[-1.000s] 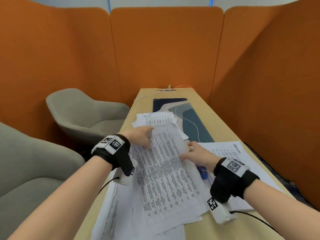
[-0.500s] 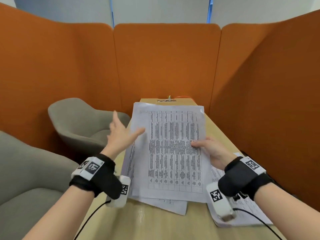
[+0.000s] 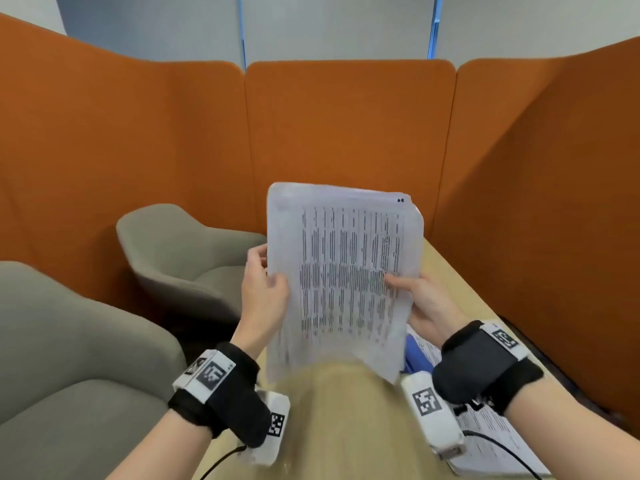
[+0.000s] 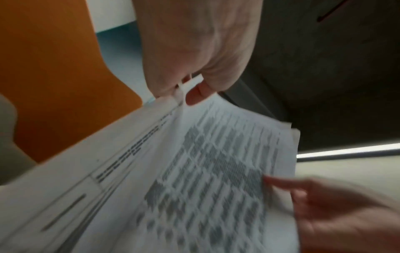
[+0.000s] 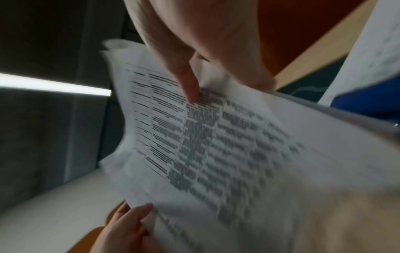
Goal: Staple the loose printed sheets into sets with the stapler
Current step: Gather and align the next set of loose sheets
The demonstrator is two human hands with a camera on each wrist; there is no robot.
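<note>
On the near right of the bench [image 3: 346, 427] lie more papers [image 3: 485, 427]. Above it, the left hand [image 3: 263, 296] and the right hand [image 3: 420, 303] each pinch one side edge of the printed sheets [image 3: 343, 278], held almost upright. Behind stands an orange wall [image 3: 346, 133].

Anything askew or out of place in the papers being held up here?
Yes. The sheets held upright between the left hand and right hand are not squared: edges are staggered at the top right corner, and the lower right corner juts out. No damage visible.
</note>
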